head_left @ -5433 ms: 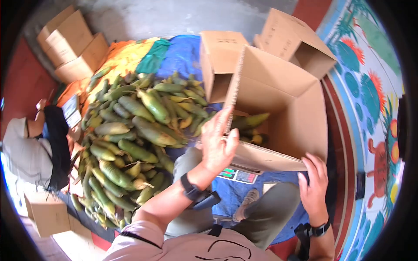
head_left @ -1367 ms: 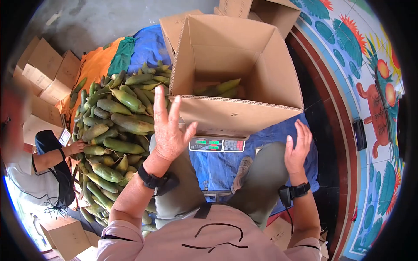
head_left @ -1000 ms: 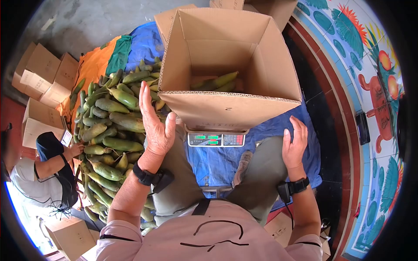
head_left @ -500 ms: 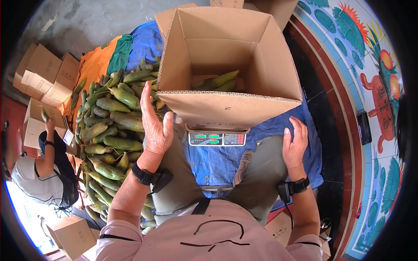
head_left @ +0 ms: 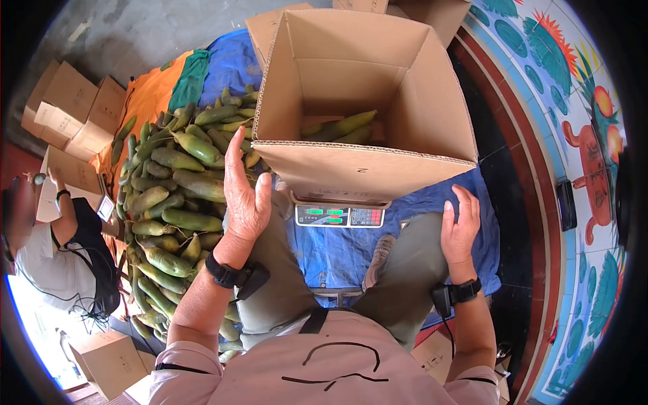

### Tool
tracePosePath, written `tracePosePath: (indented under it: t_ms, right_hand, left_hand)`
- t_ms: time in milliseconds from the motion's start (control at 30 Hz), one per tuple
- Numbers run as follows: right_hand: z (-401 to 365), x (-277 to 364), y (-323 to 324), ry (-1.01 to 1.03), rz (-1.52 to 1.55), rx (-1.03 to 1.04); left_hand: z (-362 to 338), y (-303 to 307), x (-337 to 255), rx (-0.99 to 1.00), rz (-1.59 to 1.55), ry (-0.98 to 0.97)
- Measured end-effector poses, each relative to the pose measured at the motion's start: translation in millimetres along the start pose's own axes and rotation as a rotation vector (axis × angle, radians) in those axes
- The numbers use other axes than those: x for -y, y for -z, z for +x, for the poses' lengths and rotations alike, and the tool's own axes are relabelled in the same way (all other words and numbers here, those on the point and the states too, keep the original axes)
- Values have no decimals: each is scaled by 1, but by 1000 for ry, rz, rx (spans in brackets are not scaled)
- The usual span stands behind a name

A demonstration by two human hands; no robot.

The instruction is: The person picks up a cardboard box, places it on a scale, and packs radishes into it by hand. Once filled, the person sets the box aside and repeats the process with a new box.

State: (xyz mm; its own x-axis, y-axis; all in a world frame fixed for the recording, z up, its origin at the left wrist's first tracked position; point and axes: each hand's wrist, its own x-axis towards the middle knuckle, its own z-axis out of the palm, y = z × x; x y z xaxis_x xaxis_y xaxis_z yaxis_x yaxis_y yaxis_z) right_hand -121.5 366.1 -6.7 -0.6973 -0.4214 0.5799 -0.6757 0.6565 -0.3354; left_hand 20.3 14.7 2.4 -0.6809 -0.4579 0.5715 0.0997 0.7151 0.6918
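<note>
My left hand (head_left: 247,196) is open, its fingers stretched upward. It holds nothing and is nearest to the front left corner of a tall cardboard box (head_left: 358,164). Several long green radishes (head_left: 344,126) lie in the bottom of that box, partly hidden by its front wall. The box stands on a digital scale (head_left: 337,215) with lit green displays. My right hand (head_left: 462,223) hovers over my right knee, empty, with its fingers loosely apart. To the left of my left hand spreads a big pile of green radishes (head_left: 174,160).
A blue tarp (head_left: 324,260) covers the floor under the scale. Cardboard boxes (head_left: 71,94) are stacked at the far left. A co-worker (head_left: 64,250) sits at the left, arm raised. A painted tile wall (head_left: 580,135) curves along the right.
The view has shifted slightly, so the box and scale appear a little further right. My hands keep nearly the same pose. The co-worker's raised hand has moved left.
</note>
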Motion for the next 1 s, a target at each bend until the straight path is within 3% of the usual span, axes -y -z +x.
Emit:
tracePosePath:
  t_ms: [1000]
  right_hand:
    - [2,3,-6,5,-11,24]
  left_hand:
    - [-1,7,4,-3,32,16]
